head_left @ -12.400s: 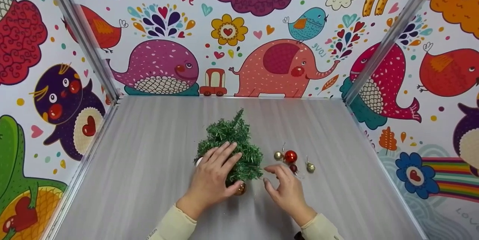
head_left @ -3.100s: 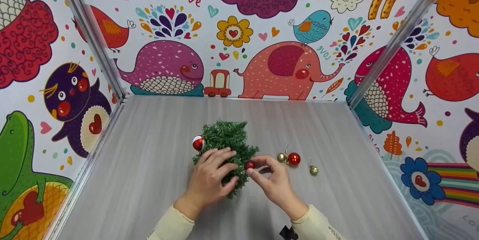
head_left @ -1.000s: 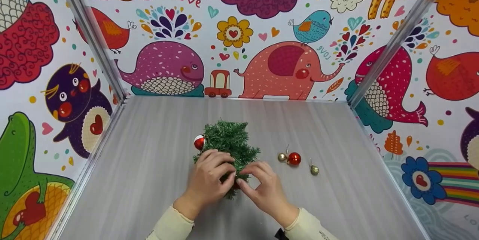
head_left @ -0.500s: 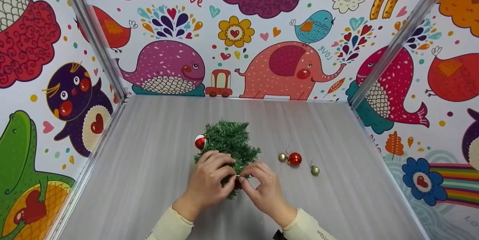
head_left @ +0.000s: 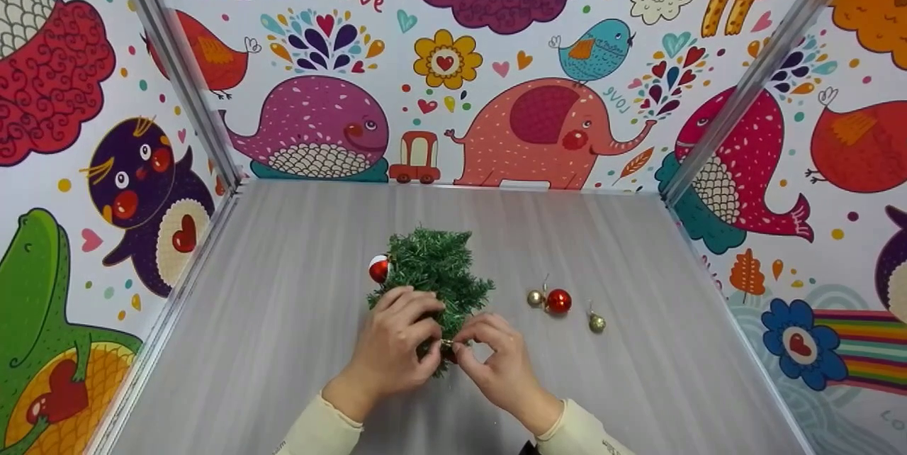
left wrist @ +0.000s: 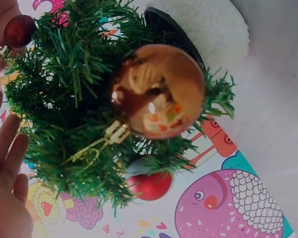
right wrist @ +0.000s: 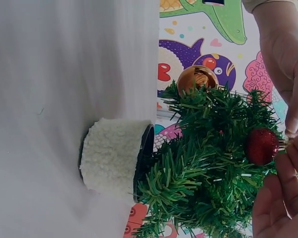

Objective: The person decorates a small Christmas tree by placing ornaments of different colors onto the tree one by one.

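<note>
A small green tinsel Christmas tree [head_left: 432, 263] stands in the middle of the table, its fluffy white pot [right wrist: 116, 158] showing in the right wrist view. Both hands meet at its near side. My right hand [head_left: 499, 356] pinches a dark red glitter bauble [right wrist: 262, 146] by its cap and gold loop. From the other side, my left hand [head_left: 393, 341] has thumb and index finger at the same loop, apparently pinching it; their exact contact is partly hidden. A shiny copper bauble [left wrist: 159, 91] and a red-and-white bauble [head_left: 379, 268] hang on the tree.
To the right of the tree lie a small gold bauble [head_left: 535, 298], a shiny red bauble [head_left: 558, 301] and a glittery gold bauble [head_left: 597, 324]. Printed cartoon walls [head_left: 312, 129] with metal corner posts [head_left: 173, 62] enclose the grey table [head_left: 305, 228].
The dark red bauble, earlier lying on the table, was carried by the right hand to the tree's near side. The tree has turned. Lately both hands' fingertips have shifted slightly nearer the body.
</note>
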